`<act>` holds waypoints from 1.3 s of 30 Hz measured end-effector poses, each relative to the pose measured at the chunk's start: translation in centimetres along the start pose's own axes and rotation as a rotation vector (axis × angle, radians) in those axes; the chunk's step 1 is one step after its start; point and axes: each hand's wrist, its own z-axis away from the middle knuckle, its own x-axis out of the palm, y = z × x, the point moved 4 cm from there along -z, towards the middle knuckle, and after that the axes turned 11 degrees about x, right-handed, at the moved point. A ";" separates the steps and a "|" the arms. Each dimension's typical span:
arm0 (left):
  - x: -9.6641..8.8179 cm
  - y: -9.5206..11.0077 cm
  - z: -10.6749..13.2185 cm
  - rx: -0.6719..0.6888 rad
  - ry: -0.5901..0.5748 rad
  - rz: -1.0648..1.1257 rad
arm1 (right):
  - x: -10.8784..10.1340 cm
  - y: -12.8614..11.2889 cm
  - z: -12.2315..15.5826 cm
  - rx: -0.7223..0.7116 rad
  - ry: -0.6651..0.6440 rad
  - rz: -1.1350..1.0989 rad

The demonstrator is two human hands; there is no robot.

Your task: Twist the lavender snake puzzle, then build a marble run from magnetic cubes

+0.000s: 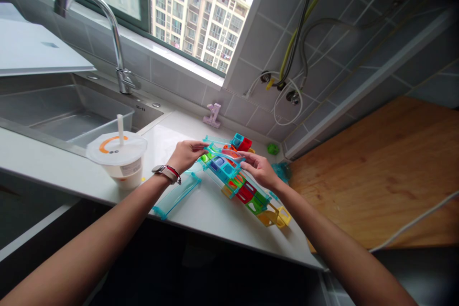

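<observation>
A toy track built from clear coloured plastic blocks (244, 189) lies on the white counter (201, 210). My left hand (186, 154) grips the left end of a clear teal track piece (224, 149) held over the build. My right hand (258, 168) pinches the right end of the same piece. A second teal track piece (175, 196) lies loose on the counter under my left wrist, which wears a watch and a red band. Blue and red blocks (241, 142) stand behind the build.
A lidded drink cup with a straw (118, 155) stands left of my hands. A steel sink (64, 114) and tap (118, 38) are at the left. A wooden board (380, 172) lies at the right. A pink holder (213, 115) and a green ball (273, 148) sit by the tiled wall.
</observation>
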 end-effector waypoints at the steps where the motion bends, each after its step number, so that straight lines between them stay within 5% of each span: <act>1: 0.0 0.0 0.0 0.002 -0.001 0.001 | 0.0 0.0 0.0 -0.001 -0.003 -0.005; 26: -0.4 0.8 0.4 0.038 -0.014 -0.016 | -0.9 -0.4 2.7 0.052 0.179 0.182; 32: -0.4 0.1 0.3 0.018 -0.027 -0.024 | -4.1 -0.7 6.6 0.021 0.364 0.183; 39: -0.3 0.1 -0.1 0.022 -0.038 -0.044 | -7.8 2.7 13.1 0.146 0.531 0.116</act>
